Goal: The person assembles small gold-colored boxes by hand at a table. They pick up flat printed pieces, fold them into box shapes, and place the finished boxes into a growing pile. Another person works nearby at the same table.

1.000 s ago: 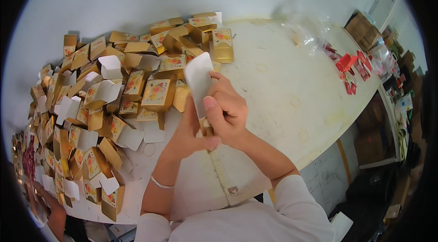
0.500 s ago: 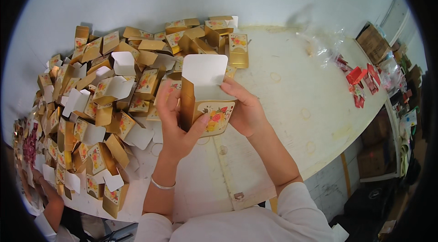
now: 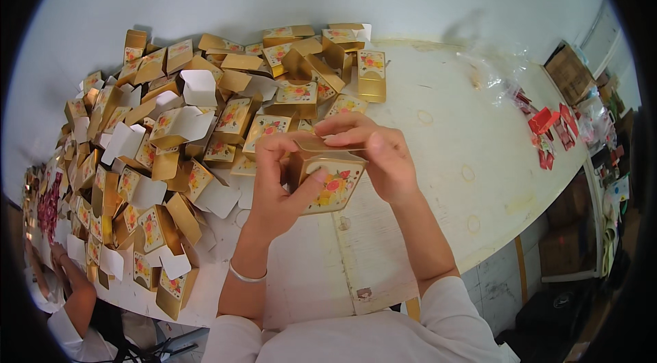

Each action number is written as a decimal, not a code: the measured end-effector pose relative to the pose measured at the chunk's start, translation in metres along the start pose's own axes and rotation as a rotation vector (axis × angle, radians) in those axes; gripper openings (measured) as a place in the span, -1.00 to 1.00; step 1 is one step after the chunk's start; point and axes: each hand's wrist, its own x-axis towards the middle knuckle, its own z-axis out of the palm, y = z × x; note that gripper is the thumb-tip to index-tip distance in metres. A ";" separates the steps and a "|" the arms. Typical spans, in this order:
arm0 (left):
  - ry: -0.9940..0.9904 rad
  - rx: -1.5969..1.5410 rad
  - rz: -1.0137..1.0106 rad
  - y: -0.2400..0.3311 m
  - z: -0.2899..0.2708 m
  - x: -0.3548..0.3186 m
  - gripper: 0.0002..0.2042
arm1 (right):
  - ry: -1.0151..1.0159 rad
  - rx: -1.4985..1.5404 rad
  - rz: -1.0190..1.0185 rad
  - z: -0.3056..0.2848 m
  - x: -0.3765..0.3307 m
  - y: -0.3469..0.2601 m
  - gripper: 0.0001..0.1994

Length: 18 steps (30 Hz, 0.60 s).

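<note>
Between my hands is a small gold carton [image 3: 333,188] with a floral front panel, held above the white table. My left hand [image 3: 279,188] grips its left side, the thumb flat against the printed front. The fingers of my right hand [image 3: 383,154] lie on the top flap, which is folded down over the opening. The thumb of that hand is near the carton's upper right corner. Just beyond my hands are more cartons of the same kind, such as an upright one [image 3: 371,75] at the right end of the pile.
A large heap of gold floral cartons [image 3: 164,127], many with white flaps raised, covers the table's left side. Clear plastic [image 3: 496,75] and red packets [image 3: 545,120] lie at the right end of the table [image 3: 438,205]. At lower left, another person's arm [image 3: 79,291] reaches in.
The carton's tall white flap has been folded down over its top. My right hand has moved from its right side onto the flap. The view has shifted slightly.
</note>
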 end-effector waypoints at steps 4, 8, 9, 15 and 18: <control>-0.003 -0.068 -0.023 0.003 0.004 0.000 -0.51 | 0.067 -0.133 0.092 0.003 -0.001 -0.007 -0.83; -0.047 -0.021 -0.067 0.008 0.000 0.000 -0.43 | 0.071 -0.077 0.122 0.001 0.001 -0.010 -0.84; -0.053 -0.005 -0.073 0.007 -0.001 0.000 -0.41 | 0.069 -0.078 0.111 0.002 0.001 -0.010 -0.85; -0.022 -0.104 -0.092 0.013 0.001 -0.001 -0.42 | 0.063 -0.016 0.174 -0.003 0.000 -0.003 -0.83; -0.044 -0.049 -0.062 0.011 -0.001 0.000 -0.41 | 0.090 0.048 0.258 -0.005 0.001 0.000 -0.84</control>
